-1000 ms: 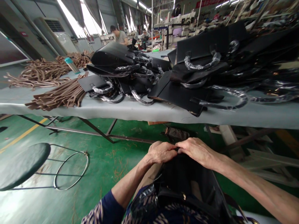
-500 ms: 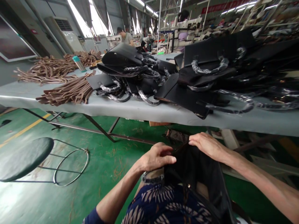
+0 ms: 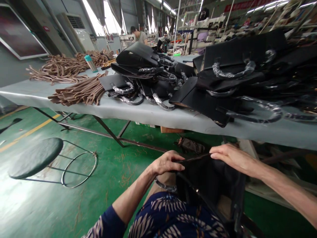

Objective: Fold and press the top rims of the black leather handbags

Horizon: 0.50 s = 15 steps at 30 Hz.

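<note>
A black handbag (image 3: 200, 178) rests on my lap, its top edge stretched between my two hands. My left hand (image 3: 168, 163) pinches the left end of that edge, thumb below and fingers above. At the other end, my right hand (image 3: 224, 155) grips the edge between thumb and fingers. A plastic-wrapped handle (image 3: 164, 185) hangs by my left wrist, over my knee. Inside the bag it is too dark to make out details.
Ahead stands a long grey-covered table (image 3: 148, 116) piled with black handbags (image 3: 138, 54), their handles wrapped in plastic. Brown strips (image 3: 81, 91) and a turquoise-topped bottle (image 3: 91, 63) lie to the left. A round stool (image 3: 37, 157) is on the green floor. A person (image 3: 140, 35) sits farther back.
My hands have moved slightly apart, and the bag's top edge is now drawn straighter between them. My left hand has closed on the edge. The view has shifted a little to the left.
</note>
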Each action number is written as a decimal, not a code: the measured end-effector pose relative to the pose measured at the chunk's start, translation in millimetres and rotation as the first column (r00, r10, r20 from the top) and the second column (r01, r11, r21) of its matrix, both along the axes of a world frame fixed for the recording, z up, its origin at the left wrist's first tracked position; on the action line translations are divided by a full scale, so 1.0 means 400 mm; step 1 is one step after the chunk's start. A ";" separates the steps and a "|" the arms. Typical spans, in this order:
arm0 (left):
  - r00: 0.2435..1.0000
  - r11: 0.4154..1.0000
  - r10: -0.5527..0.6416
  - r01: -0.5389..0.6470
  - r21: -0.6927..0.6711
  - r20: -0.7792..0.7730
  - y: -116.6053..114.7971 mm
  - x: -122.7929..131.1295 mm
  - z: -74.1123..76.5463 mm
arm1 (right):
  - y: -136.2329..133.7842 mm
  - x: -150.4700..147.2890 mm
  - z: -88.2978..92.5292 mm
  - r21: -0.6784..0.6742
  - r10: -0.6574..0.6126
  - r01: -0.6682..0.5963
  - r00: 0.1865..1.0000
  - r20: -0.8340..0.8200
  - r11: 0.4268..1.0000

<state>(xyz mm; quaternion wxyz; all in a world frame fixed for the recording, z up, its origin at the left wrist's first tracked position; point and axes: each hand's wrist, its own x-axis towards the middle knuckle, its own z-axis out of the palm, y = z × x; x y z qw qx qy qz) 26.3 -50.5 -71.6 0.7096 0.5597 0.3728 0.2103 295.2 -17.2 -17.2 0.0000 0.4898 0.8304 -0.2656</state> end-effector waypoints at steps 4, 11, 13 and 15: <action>0.991 0.992 -0.074 0.084 -0.093 0.113 0.035 -0.024 0.029 | 0.023 -0.001 0.014 -0.154 -0.028 0.015 0.996 -0.082 0.988; 0.993 0.955 -0.071 0.095 -0.281 0.095 0.027 -0.123 0.014 | 0.035 -0.096 -0.053 -0.383 -0.043 -0.037 0.979 -0.199 0.923; 0.996 0.960 -0.050 0.068 -0.272 0.073 0.031 -0.156 0.039 | 0.058 -0.127 -0.050 -0.371 -0.030 -0.057 0.974 -0.223 0.927; 0.999 0.969 -0.026 0.033 -0.245 0.030 0.040 -0.187 0.067 | 0.085 -0.156 -0.043 -0.324 0.004 -0.083 0.971 -0.237 0.942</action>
